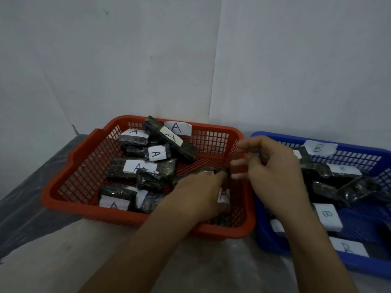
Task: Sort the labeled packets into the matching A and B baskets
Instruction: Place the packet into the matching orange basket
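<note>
Left hand [198, 191] fingers reach into the red basket [69, 187], tips on a dark packet [190, 176] at its right side; whether they grip it can't be told. Right hand [273, 172] hovers over the wall between the red basket and the blue basket [268, 235], fingers loosely spread and curled, holding nothing visible. Red basket holds dark packets with white A labels, blue basket holds B-labelled ones; both stand side by side on the pale surface [63, 261] against a white wall [127, 60].

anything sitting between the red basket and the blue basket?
No object. In the head view the red basket and blue basket stand almost side by side; the right hand hovers above that narrow gap.
</note>
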Available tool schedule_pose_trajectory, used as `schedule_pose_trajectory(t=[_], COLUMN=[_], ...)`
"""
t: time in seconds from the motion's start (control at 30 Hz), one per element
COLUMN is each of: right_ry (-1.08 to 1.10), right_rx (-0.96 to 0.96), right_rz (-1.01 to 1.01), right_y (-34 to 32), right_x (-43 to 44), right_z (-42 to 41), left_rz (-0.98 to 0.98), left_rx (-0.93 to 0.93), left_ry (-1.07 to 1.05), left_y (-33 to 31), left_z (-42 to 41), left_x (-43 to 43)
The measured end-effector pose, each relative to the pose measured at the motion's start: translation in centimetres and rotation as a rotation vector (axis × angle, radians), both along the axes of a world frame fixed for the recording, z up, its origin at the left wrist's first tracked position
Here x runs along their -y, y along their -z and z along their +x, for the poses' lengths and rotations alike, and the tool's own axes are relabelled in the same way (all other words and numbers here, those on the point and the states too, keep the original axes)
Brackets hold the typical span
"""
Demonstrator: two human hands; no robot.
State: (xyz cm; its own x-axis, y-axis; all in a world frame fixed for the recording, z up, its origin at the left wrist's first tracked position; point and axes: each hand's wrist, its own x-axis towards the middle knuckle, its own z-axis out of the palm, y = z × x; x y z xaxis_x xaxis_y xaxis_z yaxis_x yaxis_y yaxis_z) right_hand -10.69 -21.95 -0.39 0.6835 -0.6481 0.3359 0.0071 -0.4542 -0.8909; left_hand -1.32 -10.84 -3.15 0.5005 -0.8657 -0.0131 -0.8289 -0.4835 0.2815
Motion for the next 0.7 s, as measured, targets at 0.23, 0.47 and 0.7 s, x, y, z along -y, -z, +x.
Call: schedule_pose_trajectory(t=[0.23, 0.47, 0.7], right_ry=[-0.080, -0.094, -0.104], right_rx=[-0.137, -0.166, -0.164], right_rz=[-0.278, -0.273, -0.213], right_y=[-0.2, -0.4, -0.3], right_x=[-0.6, -0.5, -0.1], right_z=[0.0, -0.3, -0.5], left_rz=[-0.105, -0.038, 0.037], left_rx=[0.105, -0.022, -0.165], left_ry=[-0.183, -0.185, -0.105], left_y=[0.4, 0.2, -0.4], left_z=[-0.2, 0.0, 0.4], left_x=[-0.7, -1.0, -1.0])
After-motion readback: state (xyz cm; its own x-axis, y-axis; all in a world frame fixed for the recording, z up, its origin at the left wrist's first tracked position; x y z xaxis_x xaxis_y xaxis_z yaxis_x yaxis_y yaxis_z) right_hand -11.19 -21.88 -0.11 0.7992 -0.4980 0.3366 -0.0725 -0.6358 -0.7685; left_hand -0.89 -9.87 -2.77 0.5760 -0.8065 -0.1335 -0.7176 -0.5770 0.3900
